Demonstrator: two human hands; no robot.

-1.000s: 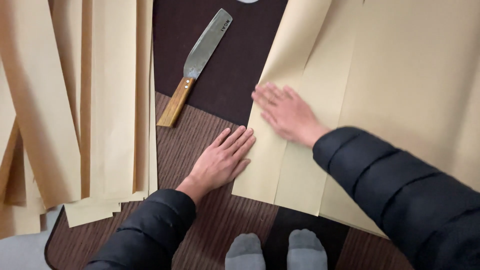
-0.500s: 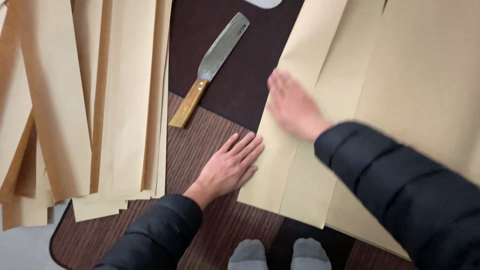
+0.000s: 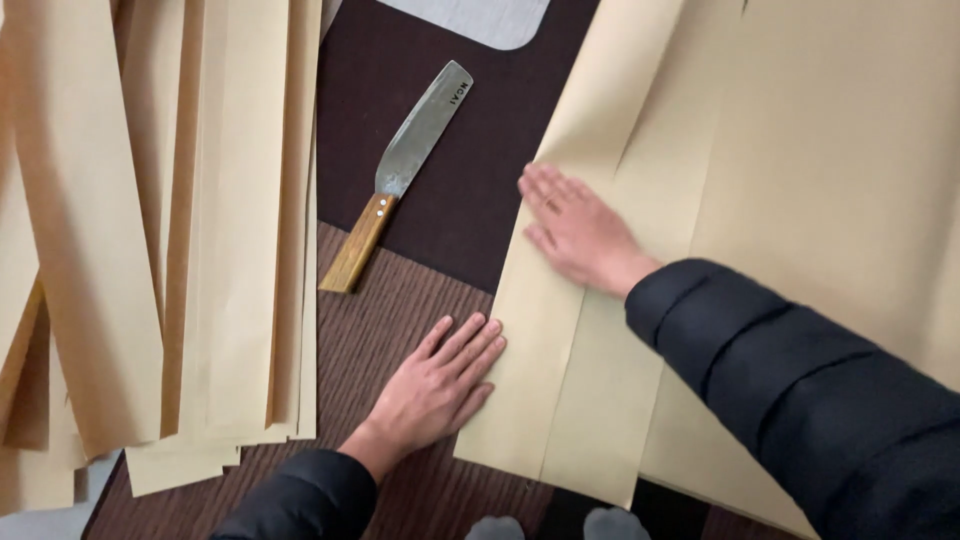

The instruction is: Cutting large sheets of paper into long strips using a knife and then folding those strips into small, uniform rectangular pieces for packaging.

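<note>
Pressing flat, fingers spread, gripping nothing, my right hand [image 3: 580, 235] had slid farther up the folded tan paper sheet [image 3: 590, 380]; my left hand [image 3: 435, 390], open, stayed at its edge. Beyond the fingertips lay a knife [image 3: 400, 180] and paper strips [image 3: 200, 230].

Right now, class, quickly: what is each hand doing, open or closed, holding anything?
Left hand: open, flat, fingertips at the edge of the folded tan paper, holding nothing.
Right hand: open, flat on that paper, holding nothing.
</note>
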